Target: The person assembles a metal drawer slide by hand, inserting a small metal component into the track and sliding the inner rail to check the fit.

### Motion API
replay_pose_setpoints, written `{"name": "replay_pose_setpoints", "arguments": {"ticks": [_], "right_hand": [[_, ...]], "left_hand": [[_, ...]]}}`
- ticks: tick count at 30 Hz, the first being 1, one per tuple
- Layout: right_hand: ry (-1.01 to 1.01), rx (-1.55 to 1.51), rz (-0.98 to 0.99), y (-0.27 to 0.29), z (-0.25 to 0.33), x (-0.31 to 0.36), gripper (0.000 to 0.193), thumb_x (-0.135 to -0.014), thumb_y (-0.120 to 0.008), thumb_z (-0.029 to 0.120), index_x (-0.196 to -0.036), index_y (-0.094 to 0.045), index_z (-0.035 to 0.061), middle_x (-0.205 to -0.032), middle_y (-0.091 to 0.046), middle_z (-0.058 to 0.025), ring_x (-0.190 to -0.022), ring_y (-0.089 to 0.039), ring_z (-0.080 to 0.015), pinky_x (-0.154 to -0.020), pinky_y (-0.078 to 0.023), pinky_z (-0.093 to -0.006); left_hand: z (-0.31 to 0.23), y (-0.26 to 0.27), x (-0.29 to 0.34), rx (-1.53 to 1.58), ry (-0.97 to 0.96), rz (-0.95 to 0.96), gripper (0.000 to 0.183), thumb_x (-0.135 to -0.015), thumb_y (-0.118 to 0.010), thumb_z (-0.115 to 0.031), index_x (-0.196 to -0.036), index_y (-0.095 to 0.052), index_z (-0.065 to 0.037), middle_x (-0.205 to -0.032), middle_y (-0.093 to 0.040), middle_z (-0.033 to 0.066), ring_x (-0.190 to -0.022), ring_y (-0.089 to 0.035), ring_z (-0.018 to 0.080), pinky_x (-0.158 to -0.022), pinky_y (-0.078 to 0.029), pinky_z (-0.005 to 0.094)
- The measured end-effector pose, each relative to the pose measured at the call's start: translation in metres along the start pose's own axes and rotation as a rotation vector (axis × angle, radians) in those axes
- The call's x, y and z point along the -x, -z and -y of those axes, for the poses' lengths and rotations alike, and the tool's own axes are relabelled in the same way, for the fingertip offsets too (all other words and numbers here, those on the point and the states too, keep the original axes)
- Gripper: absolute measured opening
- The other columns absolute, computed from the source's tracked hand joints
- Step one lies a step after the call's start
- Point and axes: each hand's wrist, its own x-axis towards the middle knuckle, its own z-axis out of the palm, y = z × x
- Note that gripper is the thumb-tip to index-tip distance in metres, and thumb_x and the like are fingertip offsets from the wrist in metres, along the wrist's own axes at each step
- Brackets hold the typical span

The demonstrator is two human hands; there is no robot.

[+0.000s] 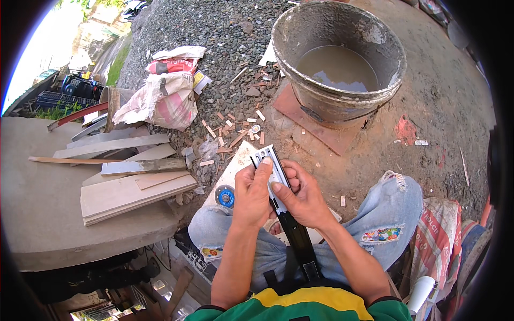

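A drawer slide (295, 235), black with a silver inner rail at its far end, slants across my lap toward my waist. My left hand (251, 191) grips the silver end from the left, its thumb lying on top of the rail. From the other side my right hand (304, 197) holds the same end, thumb pressed against the rail and fingers curled around the edge. A blue round disc (225, 196) lies left of my left hand on a pale board (232, 170) that runs out ahead of me between my knees.
Ahead to the right, a large mud-caked tub (336, 88) of murky water stands on a reddish slab (309, 119). Small wood offcuts (238, 138) litter the gravel. Cut boards (136, 195) rest on a concrete ledge (43, 176) at left, near a crumpled sack (166, 96). Another sack (436, 230) is at right.
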Motion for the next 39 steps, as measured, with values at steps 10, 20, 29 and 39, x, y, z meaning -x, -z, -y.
{"name": "replay_pose_setpoints", "arguments": {"ticks": [10, 20, 29, 39], "right_hand": [[-0.032, -0.063, 0.04, 0.004, 0.002, 0.002, 0.042, -0.095, -0.06, 0.011, -0.129, -0.04, -0.0018, -0.099, -0.06, -0.009, -0.075, -0.063, -0.0121, -0.059, -0.057, -0.0278], [0.029, 0.037, 0.005, 0.012, -0.01, 0.002, 0.044, -0.095, -0.061, 0.013, -0.131, -0.04, -0.0024, -0.101, -0.06, -0.0094, -0.077, -0.063, -0.0125, -0.062, -0.058, -0.028], [-0.114, -0.003, -0.063, 0.006, 0.006, 0.016, 0.049, -0.095, -0.061, 0.022, -0.13, -0.039, -0.0045, -0.101, -0.061, -0.0104, -0.075, -0.062, -0.0116, -0.053, -0.058, -0.0271], [-0.064, 0.196, -0.253, 0.006, 0.007, 0.019, 0.042, -0.097, -0.059, 0.026, -0.119, -0.044, -0.0058, -0.093, -0.063, -0.0127, -0.07, -0.065, -0.0144, -0.059, -0.055, -0.0268]], "left_hand": [[-0.007, -0.001, 0.0, 0.018, 0.052, 0.064, 0.034, -0.098, -0.054, -0.026, -0.104, -0.06, 0.007, -0.087, -0.069, 0.017, -0.07, -0.069, 0.0242, -0.055, -0.058, 0.0325], [0.007, -0.004, -0.004, 0.022, 0.015, 0.04, 0.034, -0.099, -0.053, -0.028, -0.1, -0.061, 0.005, -0.084, -0.069, 0.0158, -0.065, -0.069, 0.0221, -0.056, -0.059, 0.0325], [0.008, -0.008, -0.006, -0.024, -0.074, 0.118, 0.033, -0.1, -0.049, -0.025, -0.1, -0.06, 0.006, -0.086, -0.069, 0.0169, -0.07, -0.07, 0.0223, -0.062, -0.061, 0.0351], [-0.006, -0.016, -0.001, -0.108, -0.107, 0.193, 0.029, -0.1, -0.049, -0.02, -0.099, -0.063, 0.005, -0.089, -0.071, 0.0159, -0.075, -0.069, 0.0172, -0.063, -0.058, 0.0297]]}}
